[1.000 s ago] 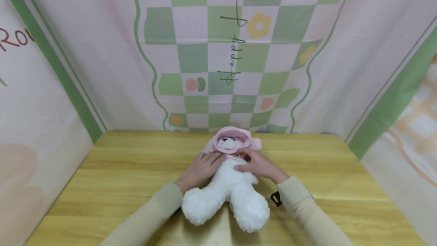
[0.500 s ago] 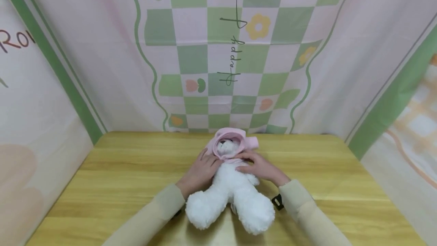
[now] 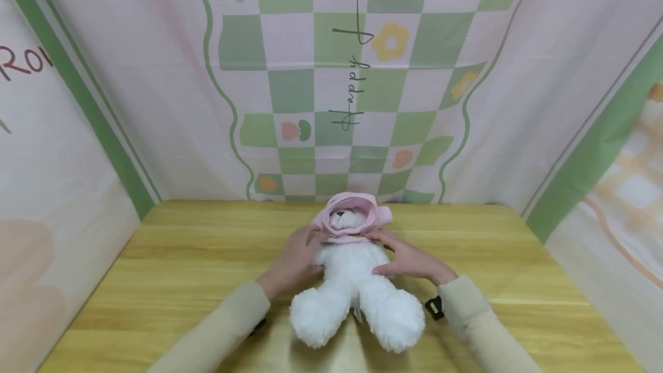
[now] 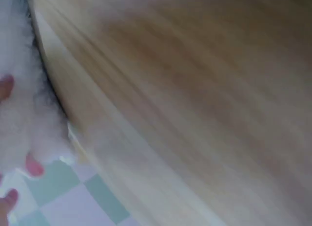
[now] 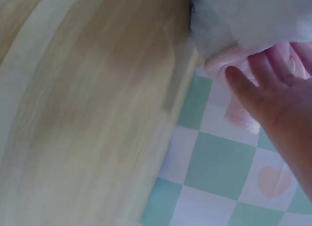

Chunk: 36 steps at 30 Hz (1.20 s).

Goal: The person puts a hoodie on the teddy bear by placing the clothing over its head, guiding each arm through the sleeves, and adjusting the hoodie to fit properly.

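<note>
The right grip (image 3: 411,258) grasps the pink garment (image 3: 348,239), the white plush animal (image 3: 354,269) beside it. Left grip (image 3: 294,261), opposite: state indeterminable.

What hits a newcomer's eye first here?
The white plush on the table, its muzzle showing through the pink garment bunched about its head. Next, the left hand and right hand either side, at the garment's lower edge. Behind, a green-and-white checked cloth reads "Happy Life".
</note>
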Tool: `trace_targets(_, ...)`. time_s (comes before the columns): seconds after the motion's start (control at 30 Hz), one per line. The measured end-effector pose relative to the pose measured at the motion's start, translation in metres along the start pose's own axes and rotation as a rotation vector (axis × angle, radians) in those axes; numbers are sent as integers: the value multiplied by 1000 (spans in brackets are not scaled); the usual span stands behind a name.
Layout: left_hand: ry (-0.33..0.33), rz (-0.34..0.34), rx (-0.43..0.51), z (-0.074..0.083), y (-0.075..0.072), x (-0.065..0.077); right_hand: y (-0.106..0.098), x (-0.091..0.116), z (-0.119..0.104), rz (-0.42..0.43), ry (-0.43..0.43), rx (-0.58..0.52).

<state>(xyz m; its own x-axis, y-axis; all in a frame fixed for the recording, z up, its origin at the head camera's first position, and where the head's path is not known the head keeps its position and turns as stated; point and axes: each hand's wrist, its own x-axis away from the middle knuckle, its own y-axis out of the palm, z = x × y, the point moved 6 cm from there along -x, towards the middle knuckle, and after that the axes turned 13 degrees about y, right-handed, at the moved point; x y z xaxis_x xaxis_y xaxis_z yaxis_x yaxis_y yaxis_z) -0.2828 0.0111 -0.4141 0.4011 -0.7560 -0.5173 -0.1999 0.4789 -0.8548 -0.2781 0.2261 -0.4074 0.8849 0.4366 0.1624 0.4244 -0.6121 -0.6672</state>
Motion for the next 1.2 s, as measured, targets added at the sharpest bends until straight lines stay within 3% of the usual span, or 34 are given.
trace_targets(0.1,-170,6,158,-16,2,1,-1,-1,2,18,-9,23)
trace_targets(0.17,-246,-32,260,-23,7,0,-1,-2,3,30,-12,32)
trace_targets(0.37,-254,-164,410,-26,21,-3,1,-3,4,12,-15,29)
trace_targets(0.5,-233,-189,365,-23,20,-5,6,-1,11,-51,22,26)
trace_targets(0.67,-153,-191,190,-18,16,-8,8,0,16,-87,30,22)
trace_targets(0.9,-12,-90,36,-7,9,-6,10,-1,13,-35,-20,-33)
trace_targets(1.03,2,-59,2,-3,7,-4,12,-2,8,38,-38,-9)
trace_targets(1.2,-44,-43,-14,-5,5,-3,17,-3,6,112,-29,32)
